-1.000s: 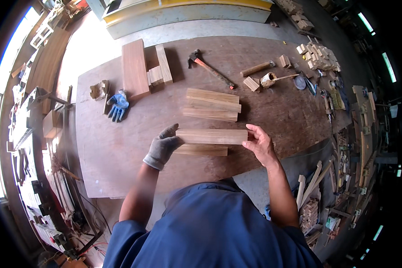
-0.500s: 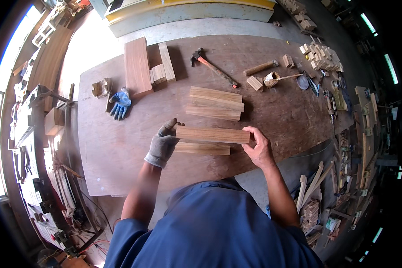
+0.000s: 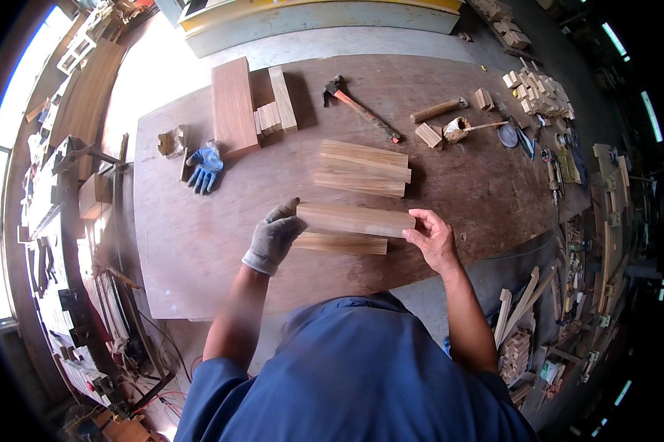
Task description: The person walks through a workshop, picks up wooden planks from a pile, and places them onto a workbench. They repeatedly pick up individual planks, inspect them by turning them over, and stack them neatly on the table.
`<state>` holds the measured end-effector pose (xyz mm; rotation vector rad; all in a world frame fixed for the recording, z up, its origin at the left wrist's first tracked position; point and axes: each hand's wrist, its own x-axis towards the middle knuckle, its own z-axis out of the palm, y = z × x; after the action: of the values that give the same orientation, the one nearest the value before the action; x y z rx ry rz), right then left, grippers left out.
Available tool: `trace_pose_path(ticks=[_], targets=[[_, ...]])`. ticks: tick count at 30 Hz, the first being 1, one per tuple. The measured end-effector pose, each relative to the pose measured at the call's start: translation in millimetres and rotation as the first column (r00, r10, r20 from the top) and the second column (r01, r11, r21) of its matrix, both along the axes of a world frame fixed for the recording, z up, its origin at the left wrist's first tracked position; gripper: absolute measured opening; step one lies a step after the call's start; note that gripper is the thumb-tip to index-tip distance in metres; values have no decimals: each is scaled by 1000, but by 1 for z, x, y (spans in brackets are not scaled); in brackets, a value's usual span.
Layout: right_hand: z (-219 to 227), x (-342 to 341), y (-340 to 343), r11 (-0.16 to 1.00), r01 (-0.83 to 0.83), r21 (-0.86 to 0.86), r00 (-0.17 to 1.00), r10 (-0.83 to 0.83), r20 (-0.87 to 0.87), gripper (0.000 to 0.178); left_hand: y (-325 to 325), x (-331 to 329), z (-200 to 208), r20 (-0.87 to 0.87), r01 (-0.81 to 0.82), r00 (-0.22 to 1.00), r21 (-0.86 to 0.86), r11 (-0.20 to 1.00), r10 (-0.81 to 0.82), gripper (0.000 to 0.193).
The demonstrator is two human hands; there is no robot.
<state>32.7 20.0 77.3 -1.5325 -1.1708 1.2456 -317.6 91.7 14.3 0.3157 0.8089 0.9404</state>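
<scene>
A wooden board [image 3: 355,219] is held up by its two ends, one in each hand. My left hand [image 3: 273,239], in a grey work glove, is closed on the left end. Bare, my right hand [image 3: 431,239] pinches the right end between thumb and fingers. Below the held board another wooden strip [image 3: 347,244] lies on the table, partly covered by it. Just beyond, several wooden boards [image 3: 361,169] lie side by side and overlapping.
On the brown worktable [image 3: 221,272] lie a claw hammer [image 3: 363,110], a blue-and-grey glove [image 3: 206,167], a wide plank [image 3: 234,107] and a pot with a stick [image 3: 457,130]. A stack of small wood blocks [image 3: 540,94] sits at the far right.
The held board has been turned about its length, so a paler face now shows. Both hands still grip its ends; my right fingers have shifted slightly. The whole view has moved a little.
</scene>
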Motion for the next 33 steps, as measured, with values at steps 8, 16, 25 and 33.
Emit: trace_pose_path(ticks=[8,16,25,33], targets=[[-10,-1,2,993,29,-111,998,-24,49,41,-3,-4,-26,-407,170,912,243,955,-59,42],[-41,-12,12,982,-34,-184,988,60,141,45,17,3,-13,-692,286,705,80,955,-153,42],[-152,-11,8,964,-149,-222,797,250,550,48,21,-1,-54,-978,725,-160,-27,688,130,34],[-100,-34,7,914,-59,-401,743,308,594,48,7,7,-44,-983,610,-117,-186,771,-144,43]])
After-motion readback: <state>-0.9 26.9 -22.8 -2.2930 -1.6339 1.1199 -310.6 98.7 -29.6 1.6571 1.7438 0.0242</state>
